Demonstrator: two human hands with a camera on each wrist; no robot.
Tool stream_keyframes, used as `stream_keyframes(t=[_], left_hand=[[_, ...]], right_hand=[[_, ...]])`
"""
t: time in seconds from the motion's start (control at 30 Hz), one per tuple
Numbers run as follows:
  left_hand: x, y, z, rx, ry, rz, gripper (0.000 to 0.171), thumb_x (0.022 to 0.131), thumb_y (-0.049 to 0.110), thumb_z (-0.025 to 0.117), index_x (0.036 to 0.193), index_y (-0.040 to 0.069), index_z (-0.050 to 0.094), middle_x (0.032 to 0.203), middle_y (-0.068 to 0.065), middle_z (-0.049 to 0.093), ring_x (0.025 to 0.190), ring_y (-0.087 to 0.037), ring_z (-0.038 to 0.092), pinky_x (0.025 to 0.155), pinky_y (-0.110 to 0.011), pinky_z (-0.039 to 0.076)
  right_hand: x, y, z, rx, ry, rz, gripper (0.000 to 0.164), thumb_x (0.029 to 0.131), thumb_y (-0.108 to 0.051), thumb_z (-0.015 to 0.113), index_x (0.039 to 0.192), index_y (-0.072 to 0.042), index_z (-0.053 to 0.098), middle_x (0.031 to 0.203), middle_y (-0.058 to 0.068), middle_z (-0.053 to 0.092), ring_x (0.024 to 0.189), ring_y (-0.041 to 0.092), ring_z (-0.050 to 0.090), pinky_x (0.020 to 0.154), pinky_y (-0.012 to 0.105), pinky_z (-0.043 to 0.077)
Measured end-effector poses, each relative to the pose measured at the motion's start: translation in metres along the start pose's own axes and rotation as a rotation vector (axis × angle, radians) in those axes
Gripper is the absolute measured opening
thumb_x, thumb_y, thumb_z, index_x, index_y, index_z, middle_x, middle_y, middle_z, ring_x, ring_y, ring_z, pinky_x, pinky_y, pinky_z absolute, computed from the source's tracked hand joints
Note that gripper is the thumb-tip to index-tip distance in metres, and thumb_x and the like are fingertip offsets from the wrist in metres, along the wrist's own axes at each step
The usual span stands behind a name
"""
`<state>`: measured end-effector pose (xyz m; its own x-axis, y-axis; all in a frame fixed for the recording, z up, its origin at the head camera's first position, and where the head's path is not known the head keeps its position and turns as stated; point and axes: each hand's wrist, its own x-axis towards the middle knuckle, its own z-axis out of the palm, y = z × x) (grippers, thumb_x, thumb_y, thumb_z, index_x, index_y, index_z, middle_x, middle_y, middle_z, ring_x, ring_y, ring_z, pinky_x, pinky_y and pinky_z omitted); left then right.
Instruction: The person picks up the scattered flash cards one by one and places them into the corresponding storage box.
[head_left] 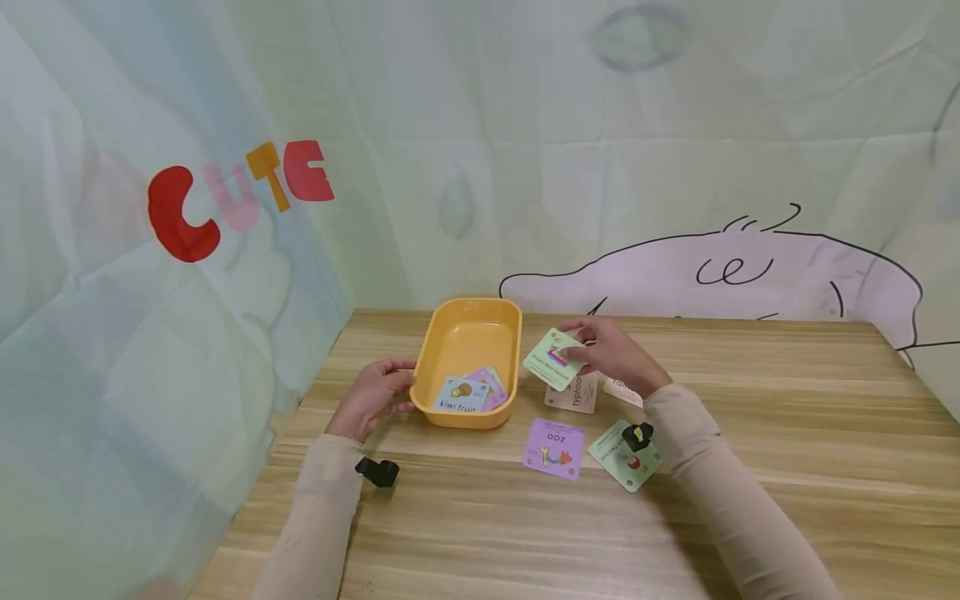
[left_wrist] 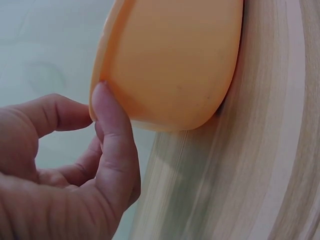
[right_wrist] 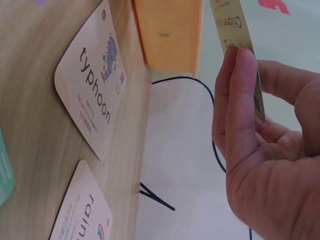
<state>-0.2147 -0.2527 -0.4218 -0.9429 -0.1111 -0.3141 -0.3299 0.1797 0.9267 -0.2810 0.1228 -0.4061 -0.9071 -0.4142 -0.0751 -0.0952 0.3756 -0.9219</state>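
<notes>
My left hand (head_left: 371,396) pinches the rim of a yellow-orange tray (head_left: 476,333) at its near left side; the left wrist view shows thumb and fingertips on either side of the wall (left_wrist: 165,65). Inside the tray lie a "kiwi fruit" card (head_left: 461,390) and purple cards (head_left: 497,397) partly beneath it. Between thumb and fingers my right hand (head_left: 611,354) holds a green picture card (head_left: 546,367), raised just right of the tray. Under that hand a "typhoon" card (right_wrist: 92,82) lies on the table, with a rainbow card (right_wrist: 86,212) beside it.
A purple "zoo" card (head_left: 553,450) lies nearer me on the wooden table (head_left: 450,517). To its right, another green card (head_left: 626,475) is partly covered by the right wrist camera (head_left: 638,436). Printed cloth (head_left: 420,167) hangs behind and left of the table.
</notes>
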Motion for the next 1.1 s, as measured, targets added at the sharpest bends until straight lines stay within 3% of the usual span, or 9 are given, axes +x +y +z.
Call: stream_keyframes(t=[1.1], left_hand=[[0.0,0.0,0.0,-0.009,-0.009,0.008,0.037,0.1,0.009,0.058,0.137,0.001,0.056,0.124,-0.015,0.06,0.091,-0.019,0.062,0.07,-0.025,0.059]], right_hand=[[0.008,-0.01,0.021,0.02,-0.028,-0.028,0.046,0.093,-0.004,0.071,0.137,-0.006,0.059,0.105,0.018,0.062,0.089,0.026,0.068,0.074,0.036,0.063]])
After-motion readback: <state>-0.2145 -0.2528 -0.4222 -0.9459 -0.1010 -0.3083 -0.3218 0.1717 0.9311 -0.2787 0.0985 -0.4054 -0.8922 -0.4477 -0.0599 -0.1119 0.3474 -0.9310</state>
